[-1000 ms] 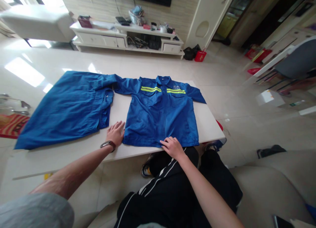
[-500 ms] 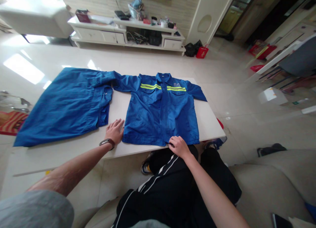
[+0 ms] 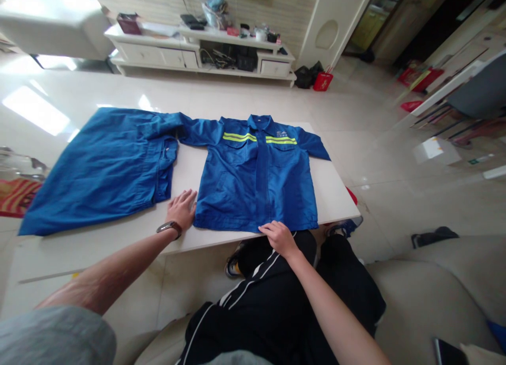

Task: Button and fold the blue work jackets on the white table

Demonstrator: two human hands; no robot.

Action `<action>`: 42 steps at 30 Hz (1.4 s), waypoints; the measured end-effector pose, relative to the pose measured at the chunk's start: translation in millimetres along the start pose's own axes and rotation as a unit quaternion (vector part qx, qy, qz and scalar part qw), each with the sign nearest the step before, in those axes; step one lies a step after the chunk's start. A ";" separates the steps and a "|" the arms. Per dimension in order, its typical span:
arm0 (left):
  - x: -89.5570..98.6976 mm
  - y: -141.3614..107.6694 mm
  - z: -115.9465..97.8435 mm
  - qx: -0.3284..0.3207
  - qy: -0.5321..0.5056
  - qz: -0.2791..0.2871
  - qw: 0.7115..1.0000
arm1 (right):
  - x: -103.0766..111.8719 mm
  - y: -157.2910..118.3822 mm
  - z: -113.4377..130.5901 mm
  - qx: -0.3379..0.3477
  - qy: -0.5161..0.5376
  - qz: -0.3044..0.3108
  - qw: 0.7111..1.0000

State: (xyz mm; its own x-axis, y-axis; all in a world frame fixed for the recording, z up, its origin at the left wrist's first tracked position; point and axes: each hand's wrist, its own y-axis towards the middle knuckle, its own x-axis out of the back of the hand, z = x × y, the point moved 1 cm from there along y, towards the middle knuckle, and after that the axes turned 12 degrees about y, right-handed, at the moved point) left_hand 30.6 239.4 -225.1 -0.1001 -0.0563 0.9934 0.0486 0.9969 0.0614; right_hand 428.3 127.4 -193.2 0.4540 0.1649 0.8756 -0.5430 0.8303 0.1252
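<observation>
A blue work jacket (image 3: 233,183) with yellow-green reflective stripes lies front up on the white table (image 3: 190,170), its collar pointing away from me. My left hand (image 3: 182,208) rests flat on the table with fingers spread, beside the jacket's lower left corner. At the middle of the bottom hem, my right hand (image 3: 279,236) pinches the jacket's edge where the front placket ends. To the left, folded blue trousers (image 3: 98,170) lie across the table and reach its left side. One jacket sleeve touches or overlaps their upper corner.
Beyond the table stands a white TV cabinet (image 3: 154,54) with assorted items on it. A red bag (image 3: 323,81) and a black bag (image 3: 303,77) sit on the floor by it. A beige sofa (image 3: 430,296) is at my right, with a phone (image 3: 450,352) on it.
My right hand has shifted slightly left along the hem to the end of the placket. My left hand stays flat on the table. The view has moved slightly.
</observation>
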 end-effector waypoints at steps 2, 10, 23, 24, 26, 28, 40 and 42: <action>0.2 -0.5 -0.2 0.002 -0.001 0.000 1.000 | -2.0 0.5 0.7 -0.005 -0.004 0.009 1.000; 0.3 -0.9 -0.1 0.002 -0.008 0.003 1.000 | -2.4 0.8 4.2 -0.031 -0.016 0.050 0.998; 1.2 -1.0 -0.9 0.007 -0.001 0.010 1.000 | -1.5 1.2 7.6 -0.040 -0.025 0.070 0.996; 1.1 -0.9 -1.0 0.008 -0.002 0.011 1.000 | -1.4 1.1 7.9 -0.039 -0.028 0.070 0.996; 1.1 -0.8 -1.1 0.009 -0.002 0.012 1.000 | -1.0 1.2 9.2 -0.034 -0.033 0.070 0.996; 1.4 -0.7 -1.2 0.007 -0.002 0.011 1.000 | -0.5 1.5 11.0 -0.028 -0.035 0.073 0.996; 2.4 -1.0 -1.8 0.009 -0.008 0.015 1.000 | -0.9 3.9 17.3 -0.011 -0.040 0.090 0.995; 1.9 -1.2 -1.6 0.010 -0.010 0.013 1.000 | -1.8 3.7 17.1 -0.017 -0.034 0.087 0.995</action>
State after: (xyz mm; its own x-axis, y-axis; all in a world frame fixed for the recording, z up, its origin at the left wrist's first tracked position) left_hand 31.9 238.0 -223.2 -0.1199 -0.0290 0.9924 0.0312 0.9990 0.0330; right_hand 413.4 121.1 -186.4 0.3057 0.2723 0.9124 -0.5849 0.8098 -0.0457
